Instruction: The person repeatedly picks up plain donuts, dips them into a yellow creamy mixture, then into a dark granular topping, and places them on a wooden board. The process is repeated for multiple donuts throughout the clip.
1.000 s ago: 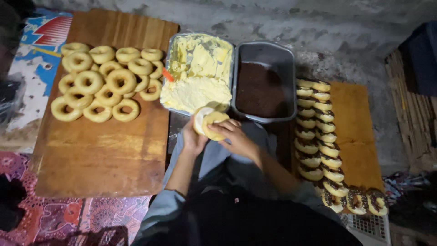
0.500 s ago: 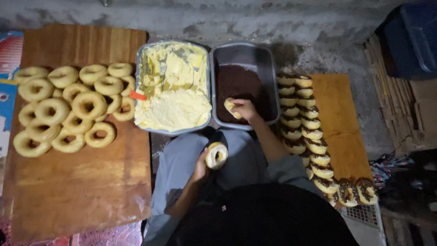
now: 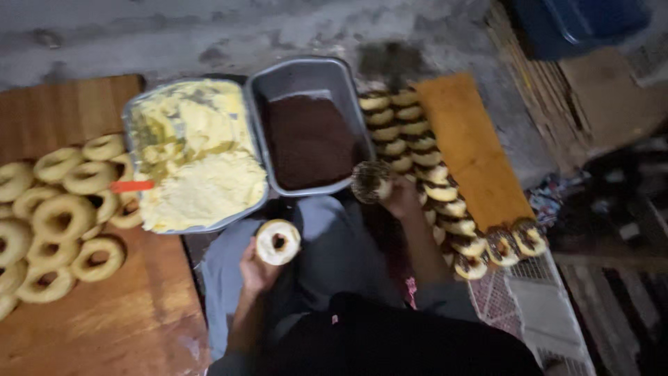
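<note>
Right hand [image 3: 402, 198] gripped a sprinkled donut [image 3: 370, 181] beside the finished row [image 3: 445, 191]; left hand [image 3: 256, 268] held a creamed half [image 3: 277, 241].

Dim indoor light, coming mostly from 12 o'clock, so the concrete floor [image 3: 209, 35] at the top reads pale grey while the frame falls off to near black at 6 and 4 o'clock. Cream tray [image 3: 198, 157] is the brightest patch, slightly blown out, w/ little surface detail. Dark torso at 6 o'clock is a flat shadow, no texture. Whole frame is soft w/ motion blur; right side at 3 o'clock smears worst, edges of the blue crate [image 3: 577, 24] & cardboard streaked. Grainy noise in the shadows. Colours are warm & muted, no hard glare
</note>
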